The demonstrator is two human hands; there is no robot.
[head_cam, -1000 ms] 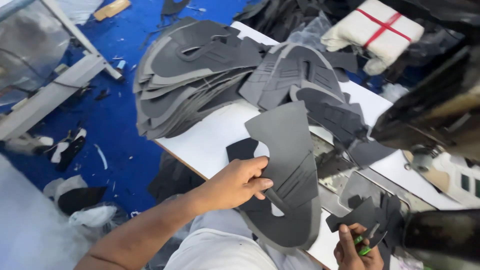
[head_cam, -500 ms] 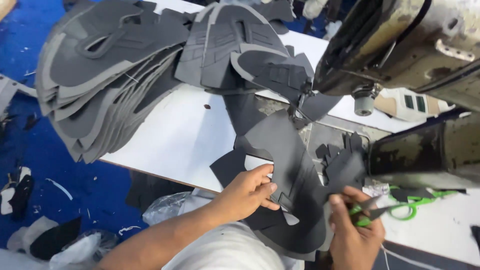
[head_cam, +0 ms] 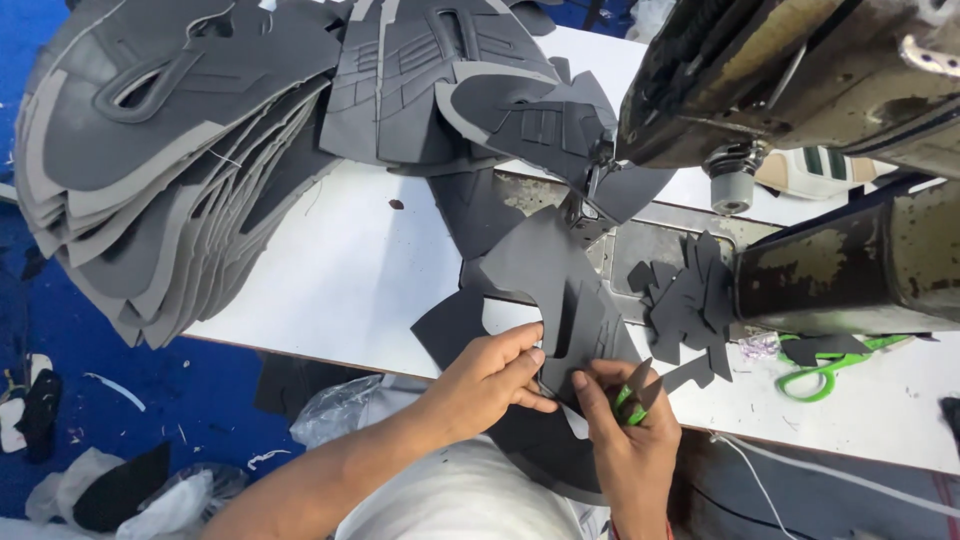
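A flat dark grey shoe-upper piece lies over the front edge of the white table, its far end under the needle of a sewing machine. My left hand presses on its near part with the fingers spread. My right hand pinches the same piece at its lower edge and also holds a small green-handled cutter against the palm. Both hands sit close together at the table's front edge.
A tall stack of grey shoe uppers fills the table's left, with more pieces at the back. Small grey cut-outs lie by the machine's arm. Green scissors rest at the right. Blue floor with scraps lies left.
The view has moved closer over the table. My right hand came up from the lower right and now pinches the grey piece beside my left hand, which stays on it.
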